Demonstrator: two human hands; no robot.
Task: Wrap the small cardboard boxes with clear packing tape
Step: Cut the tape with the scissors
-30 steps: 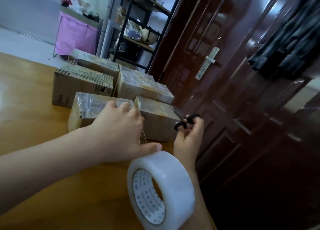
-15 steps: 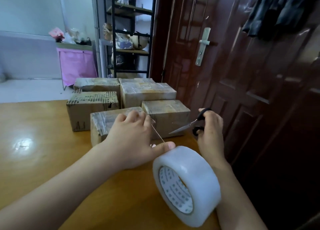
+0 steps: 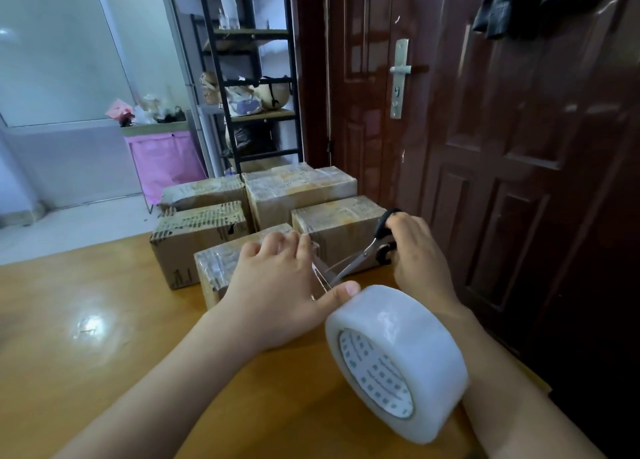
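Right hand (image 3: 417, 250) fingers grip scissors (image 3: 360, 256), blades pointing left; left hand (image 3: 277, 285) seemingly pinches tape.

glossy wooden table (image 3: 86, 354) — five cardboard boxes (image 3: 194, 237) clustered on it.

Both forearms reach in from the bottom of frame. Left hand (image 3: 277, 285) sits center, fingers curled, thumb stuck out rightward. Right hand (image 3: 419, 250), center-right, has its fingers curled through scissor handles.
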